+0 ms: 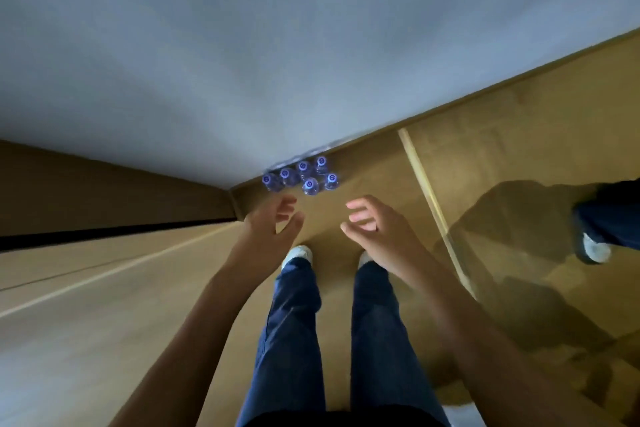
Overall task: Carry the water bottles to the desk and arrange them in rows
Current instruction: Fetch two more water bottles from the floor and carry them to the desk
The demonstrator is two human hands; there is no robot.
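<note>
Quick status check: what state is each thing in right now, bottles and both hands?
water bottles: six, upright, capped, clustered on the floor against the wall
left hand: open, fingers relaxed, holding nothing, short of the bottles
right hand: open, holding nothing

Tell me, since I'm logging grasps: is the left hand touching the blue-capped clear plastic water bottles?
Apart. The head view shows bare floor between the left hand and the bottles by the wall.

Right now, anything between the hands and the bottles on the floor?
Nothing visible. The water bottles stand clustered on the floor against the wall. The left hand and right hand are open and empty short of them, with only bare floor in the gap. The desk is out of view.
</note>
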